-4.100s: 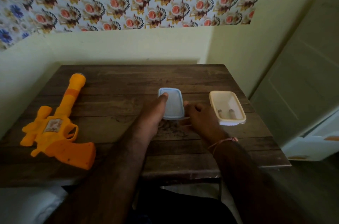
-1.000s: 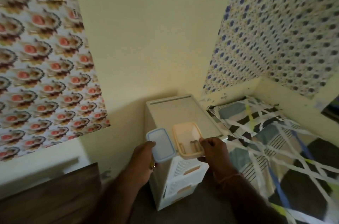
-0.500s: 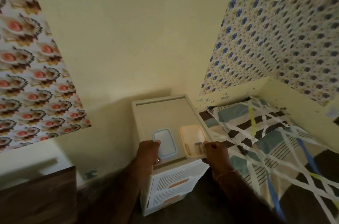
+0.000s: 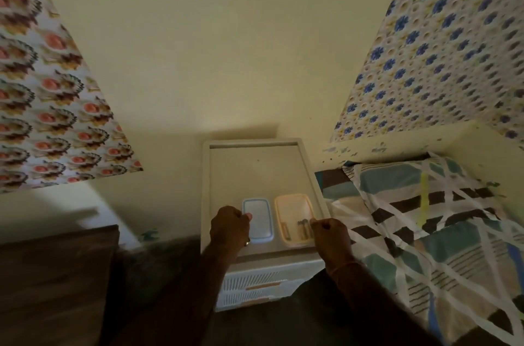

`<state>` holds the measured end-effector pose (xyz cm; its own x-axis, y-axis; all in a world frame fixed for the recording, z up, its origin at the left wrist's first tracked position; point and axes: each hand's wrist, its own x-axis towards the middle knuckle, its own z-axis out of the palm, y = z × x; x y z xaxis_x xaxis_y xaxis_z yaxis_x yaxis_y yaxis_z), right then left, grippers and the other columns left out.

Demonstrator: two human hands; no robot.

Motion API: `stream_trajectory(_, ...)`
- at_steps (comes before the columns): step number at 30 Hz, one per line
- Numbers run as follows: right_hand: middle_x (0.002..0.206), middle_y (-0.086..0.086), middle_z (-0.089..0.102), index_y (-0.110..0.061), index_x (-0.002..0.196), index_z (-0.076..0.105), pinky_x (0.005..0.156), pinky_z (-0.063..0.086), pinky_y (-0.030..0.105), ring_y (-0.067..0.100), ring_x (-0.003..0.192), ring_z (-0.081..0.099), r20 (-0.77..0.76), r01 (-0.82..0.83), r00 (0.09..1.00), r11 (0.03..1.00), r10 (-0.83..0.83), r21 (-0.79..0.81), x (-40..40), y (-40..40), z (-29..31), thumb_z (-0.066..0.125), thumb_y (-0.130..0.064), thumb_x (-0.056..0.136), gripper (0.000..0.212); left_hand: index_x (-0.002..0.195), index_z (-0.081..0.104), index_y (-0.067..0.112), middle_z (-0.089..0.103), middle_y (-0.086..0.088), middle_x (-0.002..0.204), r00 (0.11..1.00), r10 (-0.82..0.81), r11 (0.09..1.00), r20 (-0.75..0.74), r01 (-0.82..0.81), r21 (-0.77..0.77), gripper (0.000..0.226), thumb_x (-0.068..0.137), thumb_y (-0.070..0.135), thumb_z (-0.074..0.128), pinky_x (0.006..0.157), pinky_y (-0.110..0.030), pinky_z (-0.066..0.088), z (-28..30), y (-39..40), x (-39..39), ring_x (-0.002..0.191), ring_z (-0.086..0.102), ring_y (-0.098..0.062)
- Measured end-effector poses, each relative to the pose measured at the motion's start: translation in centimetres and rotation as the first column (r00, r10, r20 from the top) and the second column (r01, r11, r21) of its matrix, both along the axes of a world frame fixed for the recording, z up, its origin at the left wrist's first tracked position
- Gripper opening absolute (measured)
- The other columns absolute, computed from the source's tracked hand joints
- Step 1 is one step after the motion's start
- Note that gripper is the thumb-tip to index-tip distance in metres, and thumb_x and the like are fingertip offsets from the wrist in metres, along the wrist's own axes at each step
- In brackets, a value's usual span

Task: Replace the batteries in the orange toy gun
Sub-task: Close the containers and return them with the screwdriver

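A plain cream wall fills most of the room ahead, with a sheet of orange-flower patterned paper [image 4: 48,107] on the left and blue-flower paper [image 4: 442,48] on the right. A bed under a striped, criss-cross bedspread [image 4: 431,232] runs along the right side, and the corner of a dark wooden table [image 4: 54,274] shows at lower left. Between them, against the wall, stands a white plastic drawer unit [image 4: 255,164] with slatted drawer fronts; its flat top carries the things.

On that top, near the front edge, a blue-rimmed lid [image 4: 258,222] lies flat just beside an open cream container [image 4: 295,218], and a few small dark cylinders, probably batteries [image 4: 302,228], lie inside the container. The left hand [image 4: 229,228] has its fingers curled, the thumb touching the lid's left edge; its grip is narrow. The right hand [image 4: 330,232] is curled at the container's right rim, the thumb tip against it. Whether either grip truly clamps I cannot tell. The orange toy gun is out of sight.
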<state>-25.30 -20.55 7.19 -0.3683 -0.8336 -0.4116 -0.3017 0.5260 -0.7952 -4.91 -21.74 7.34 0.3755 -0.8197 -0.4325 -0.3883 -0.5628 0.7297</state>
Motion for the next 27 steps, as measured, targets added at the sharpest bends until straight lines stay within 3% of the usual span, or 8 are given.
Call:
stream_trajectory(4,0.089,-0.001,0.061,-0.018,0.092,0.061,0.076,0.048,0.03,0.015,0.084,0.057,0.005,-0.081,0.997,0.996,0.081,0.027,-1.7,-0.4,-1.2,0.062,-0.027,0.09,0.01,0.088,0.068,0.008,0.066,-0.005,0.079,0.991,0.052,0.997,0.124,-0.058,0.049,0.027,0.09,0.034,0.067,0.049,-0.023,0.035,-0.4,0.4,-1.4,0.066,0.06,-0.016)
stream_trajectory(8,0.091,-0.001,0.065,-0.025,0.085,0.06,0.08,0.052,0.035,0.015,0.085,0.06,0.057,-0.135,0.989,0.991,0.134,0.021,-2.4,-0.6,-2.0,0.064,-0.032,0.087,0.008,0.094,0.07,0.01,0.072,-0.009,0.095,0.979,0.075,0.996,0.188,-0.083,0.035,0.027,0.088,0.036,0.067,0.073,-0.026,0.044,-0.7,0.2,-2.0,0.095,0.066,-0.029)
stream_trajectory(10,0.094,0.0,0.065,-0.023,0.087,0.06,0.086,0.052,0.037,0.018,0.091,0.061,0.049,-0.149,0.988,0.989,0.148,0.017,-2.3,-0.9,-2.2,0.065,-0.032,0.087,0.01,0.085,0.068,0.013,0.073,-0.009,0.093,0.974,0.065,0.997,0.216,-0.074,0.03,0.024,0.087,0.037,0.069,0.075,-0.028,0.051,-0.7,0.0,-2.2,0.091,0.068,-0.029)
stream_trajectory(13,0.094,0.001,0.064,-0.02,0.088,0.059,0.083,0.052,0.035,0.018,0.089,0.059,0.083,-0.159,0.984,0.987,0.158,0.003,-2.4,-1.2,-1.9,0.064,-0.029,0.088,0.01,0.074,0.063,0.016,0.072,-0.008,0.09,0.972,0.058,0.998,0.228,-0.062,0.012,0.024,0.087,0.036,0.069,0.077,-0.029,0.054,-0.4,0.1,-2.4,0.088,0.068,-0.027)
stream_trajectory(16,0.095,0.001,0.065,-0.025,0.084,0.058,0.085,0.055,0.041,0.019,0.09,0.061,0.107,-0.177,0.979,0.984,0.176,0.001,-2.7,-1.3,-1.9,0.064,-0.033,0.088,0.011,0.092,0.07,0.011,0.069,-0.011,0.106,0.973,0.105,0.994,0.205,-0.101,-0.03,0.02,0.093,0.027,0.058,0.086,-0.031,0.047,-0.6,0.4,-1.6,0.103,0.063,-0.031)
stream_trajectory(20,0.093,0.0,0.062,-0.022,0.088,0.057,0.077,0.05,0.031,0.017,0.088,0.06,0.049,-0.187,0.981,0.982,0.188,-0.01,-3.5,-2.1,-1.7,0.059,-0.038,0.091,0.017,0.111,0.07,0.014,0.063,-0.007,0.126,0.951,0.051,0.998,0.306,-0.041,-0.037,0.028,0.098,0.013,0.045,0.093,-0.028,0.042,-1.0,0.8,0.3,0.115,0.058,-0.027)
stream_trajectory(24,0.093,0.001,0.064,-0.021,0.087,0.058,0.078,0.055,0.036,0.017,0.086,0.062,0.064,-0.193,0.979,0.981,0.193,0.005,-3.6,-2.6,-1.7,0.057,-0.038,0.092,0.018,0.115,0.067,0.017,0.06,-0.008,0.129,0.946,-0.066,0.998,0.317,0.07,0.001,0.031,0.096,0.007,0.045,0.09,-0.027,0.044,-1.1,0.4,1.0,0.115,0.058,-0.026)
stream_trajectory(27,0.088,-0.002,0.061,-0.018,0.089,0.057,0.062,0.047,0.023,0.01,0.076,0.057,0.047,-0.211,0.977,0.978,0.21,0.007,-3.5,-2.5,-1.5,0.056,-0.036,0.093,0.018,0.119,0.06,0.019,0.054,-0.011,0.128,0.921,-0.186,0.982,0.343,0.181,0.045,0.027,0.095,0.011,0.05,0.091,-0.029,0.043,-1.3,-0.3,0.7,0.115,0.056,-0.027)
